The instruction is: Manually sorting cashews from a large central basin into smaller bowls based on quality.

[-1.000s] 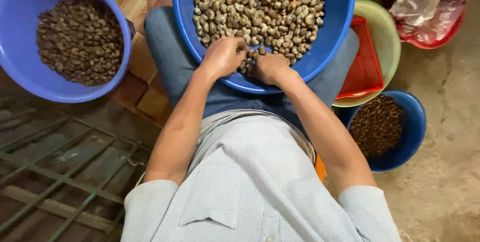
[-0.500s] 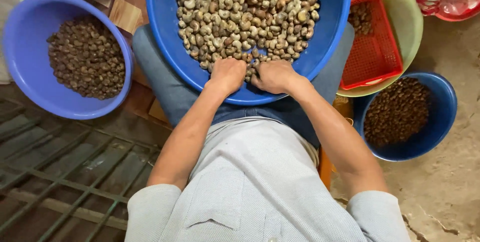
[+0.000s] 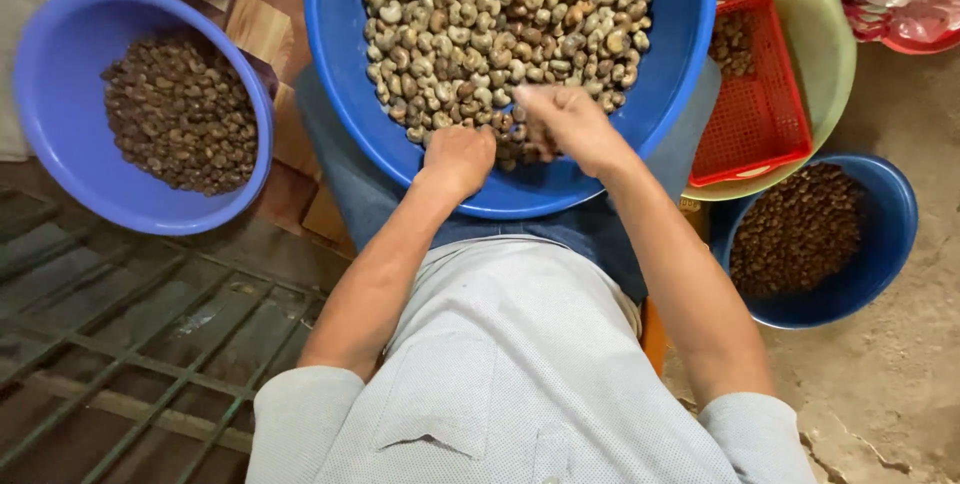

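The right hand (image 3: 570, 124) has lifted away from the left hand (image 3: 458, 159) and now reaches further into the pale, kidney-shaped cashew nuts (image 3: 500, 14) heaped in the big round blue plastic basin (image 3: 680, 64)

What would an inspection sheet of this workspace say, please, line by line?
Surface: big blue basin rests on the person's lap.
Job's things: pale cashew nuts fill the basin.
Clutter: purple basin and small blue basin hold darker nuts; red basket sits in a green bowl.
Grips: left hand closed at the pile's edge; right hand blurred over the nuts.
Cables: nothing seen.
Surroundings: metal grate, dirt floor.
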